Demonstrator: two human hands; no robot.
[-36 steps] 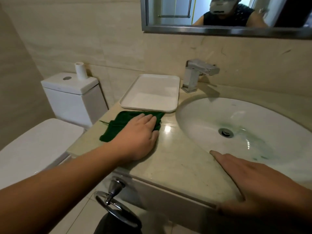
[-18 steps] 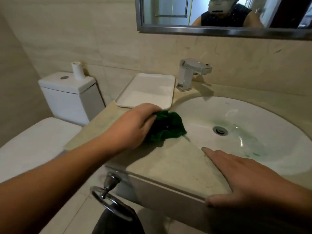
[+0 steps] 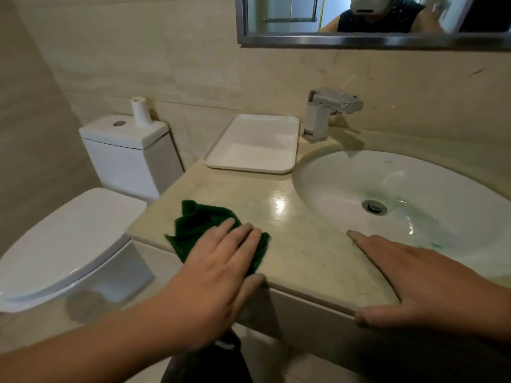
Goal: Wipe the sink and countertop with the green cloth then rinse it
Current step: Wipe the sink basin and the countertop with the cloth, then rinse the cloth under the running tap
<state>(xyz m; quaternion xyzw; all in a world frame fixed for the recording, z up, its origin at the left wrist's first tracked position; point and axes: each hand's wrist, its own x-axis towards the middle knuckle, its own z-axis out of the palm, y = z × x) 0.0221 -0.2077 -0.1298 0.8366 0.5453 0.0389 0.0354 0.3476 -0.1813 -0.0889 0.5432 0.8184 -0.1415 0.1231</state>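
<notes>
A: Location of green cloth?
B: Bunched on near left corner of worktop, pressed down by left hand, fingers straight and close together on top, thumb at front edge
A: Right hand?
B: Flat on worktop front beside sink, fingers relaxed, gripping nothing, probably bracing
A: Tips for the wipe?
B: Spread out the bunch for more contact, keep palm pressure even, sweep toward sink in overlapping passes, mind the corner to avoid dropping it toward toilet
A: In the way?
B: White tray at back left, just beside faucet; likely needs lifting or wiping round. Also greenish marks in the bowl near drain, so sink probably not done; rinsing under faucet last
</notes>
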